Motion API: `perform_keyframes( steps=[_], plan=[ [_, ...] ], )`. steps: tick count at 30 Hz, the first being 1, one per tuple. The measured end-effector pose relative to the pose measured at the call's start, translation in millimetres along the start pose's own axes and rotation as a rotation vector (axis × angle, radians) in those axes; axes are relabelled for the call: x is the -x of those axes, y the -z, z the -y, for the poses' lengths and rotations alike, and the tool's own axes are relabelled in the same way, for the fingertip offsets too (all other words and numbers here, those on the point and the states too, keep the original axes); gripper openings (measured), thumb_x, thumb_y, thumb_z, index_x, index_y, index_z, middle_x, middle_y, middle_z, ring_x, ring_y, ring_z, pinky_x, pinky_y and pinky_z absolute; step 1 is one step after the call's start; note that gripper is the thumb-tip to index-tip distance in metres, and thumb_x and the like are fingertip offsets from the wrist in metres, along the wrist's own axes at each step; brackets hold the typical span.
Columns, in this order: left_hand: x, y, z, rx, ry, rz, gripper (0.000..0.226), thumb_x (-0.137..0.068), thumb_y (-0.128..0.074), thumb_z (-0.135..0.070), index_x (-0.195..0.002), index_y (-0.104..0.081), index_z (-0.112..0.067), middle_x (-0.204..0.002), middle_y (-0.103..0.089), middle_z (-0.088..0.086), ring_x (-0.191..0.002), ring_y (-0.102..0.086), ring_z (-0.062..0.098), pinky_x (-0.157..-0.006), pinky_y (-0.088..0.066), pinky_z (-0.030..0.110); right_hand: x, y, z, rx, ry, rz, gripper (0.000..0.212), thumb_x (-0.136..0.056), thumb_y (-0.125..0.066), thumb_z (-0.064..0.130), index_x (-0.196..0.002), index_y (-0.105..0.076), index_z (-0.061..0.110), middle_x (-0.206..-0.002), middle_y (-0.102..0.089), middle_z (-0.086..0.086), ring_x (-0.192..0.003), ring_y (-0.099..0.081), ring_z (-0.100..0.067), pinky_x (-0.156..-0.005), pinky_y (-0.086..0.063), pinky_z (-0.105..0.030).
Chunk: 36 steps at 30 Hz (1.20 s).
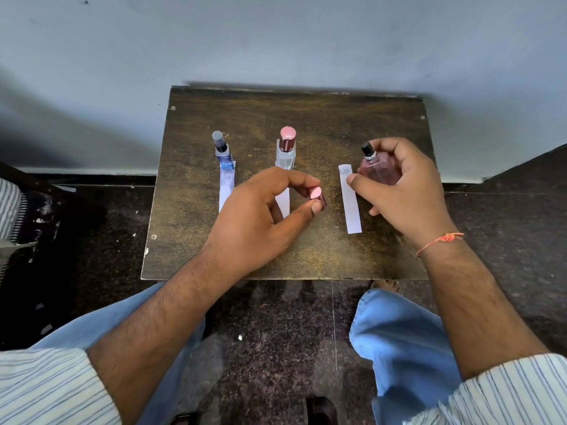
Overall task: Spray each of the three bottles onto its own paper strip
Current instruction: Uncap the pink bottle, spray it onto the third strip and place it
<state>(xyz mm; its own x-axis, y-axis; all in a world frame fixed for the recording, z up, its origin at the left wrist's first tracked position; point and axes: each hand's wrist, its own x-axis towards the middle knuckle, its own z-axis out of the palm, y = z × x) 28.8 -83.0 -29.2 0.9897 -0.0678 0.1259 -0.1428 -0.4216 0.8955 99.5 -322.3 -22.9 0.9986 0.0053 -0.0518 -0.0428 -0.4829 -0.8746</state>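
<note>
- On wooden table (214,253), three bottles, each by its own paper strip.
- Right hand (408,191) grasps pink perfume bottle (379,171) at 2 o'clock, black nozzle bare, just beside right strip (350,204).
- Left hand (257,216) pinches pink cap (316,196) at centre.
- Right strip shows faint mark at its top end; judged possibly sprayed, unsure.
- Blue bottle (224,154) at 10 o'clock and pink-capped bottle (287,148) at 12 o'clock stand capped; judged unsprayed.
- Middle strip (283,204) mostly hidden under left hand; left strip (226,188) dampness unreadable.
</note>
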Motion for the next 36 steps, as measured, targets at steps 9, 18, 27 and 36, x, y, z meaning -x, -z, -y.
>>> perform_keyframes(
  steps=[9,18,27,36],
  plan=[
    [-5.0,-1.7,-9.4,0.143,-0.038,-0.216,0.022,-0.104,-0.078,-0.029,-0.121,-0.073,-0.017,-0.075,-0.065,-0.035,-0.039,-0.040,0.006,-0.043,-0.030,0.019,9.1,5.1,7.8,-0.265,0.047,0.231,0.035,-0.083,-0.086,0.016,-0.110,-0.075,0.035,-0.107,-0.083,-0.002,-0.089,-0.080,-0.023,-0.060,-0.069,-0.043],
    [-7.5,-8.1,-14.0,0.247,0.050,-0.228,0.013,-0.104,-0.077,-0.027,-0.116,-0.073,-0.025,-0.085,-0.073,-0.029,-0.036,-0.040,0.006,-0.039,-0.028,0.020,17.3,3.3,12.1,-0.226,0.121,0.396,0.037,-0.083,-0.092,-0.002,-0.114,-0.079,0.016,-0.098,-0.085,0.007,-0.085,-0.078,-0.002,-0.081,-0.065,-0.027],
    [-10.7,-7.6,-14.4,0.317,0.072,-0.239,0.015,-0.104,-0.076,-0.028,-0.112,-0.073,-0.040,-0.108,-0.081,-0.010,-0.044,-0.047,0.052,-0.031,-0.036,0.054,19.0,6.1,15.2,-0.221,0.077,0.371,0.037,-0.084,-0.092,0.002,-0.114,-0.081,0.021,-0.099,-0.086,-0.001,-0.085,-0.079,-0.015,-0.075,-0.070,-0.051],
    [-8.4,-9.8,-15.2,0.275,0.055,-0.148,0.017,-0.104,-0.076,-0.016,-0.119,-0.073,-0.021,-0.071,-0.066,-0.036,-0.037,-0.032,-0.003,-0.040,-0.022,0.015,19.2,0.1,10.8,-0.192,0.107,0.385,0.035,-0.088,-0.092,0.013,-0.121,-0.083,0.022,-0.095,-0.085,0.000,-0.080,-0.082,-0.033,-0.064,-0.070,-0.052]
  ],
)
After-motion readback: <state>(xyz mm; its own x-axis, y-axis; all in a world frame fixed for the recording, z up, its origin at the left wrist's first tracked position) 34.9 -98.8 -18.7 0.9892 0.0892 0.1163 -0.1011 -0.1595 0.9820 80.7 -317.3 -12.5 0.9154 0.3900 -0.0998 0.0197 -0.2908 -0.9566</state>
